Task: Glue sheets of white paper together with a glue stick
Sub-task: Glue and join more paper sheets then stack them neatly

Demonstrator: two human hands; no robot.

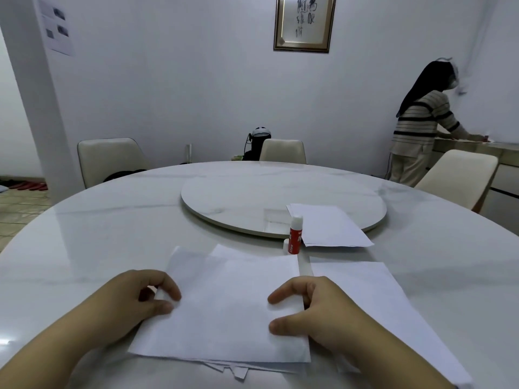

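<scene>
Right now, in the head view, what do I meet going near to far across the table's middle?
The top white sheet → glue stick → round turntable → cream chair → framed calligraphy on the wall.

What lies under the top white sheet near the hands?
More white sheets: their edges stick out at its near and far sides. The top sheet covers the rest.

A dim room with white walls (pixel 168 80) holds a round marble table (pixel 98 234) with a turntable (pixel 238 197), cream chairs (pixel 109 158) around it, framed calligraphy (pixel 304 22) above, tiled floor (pixel 16 209) at left, and a person (pixel 421 130) at a counter (pixel 477 146) on the right.
</scene>
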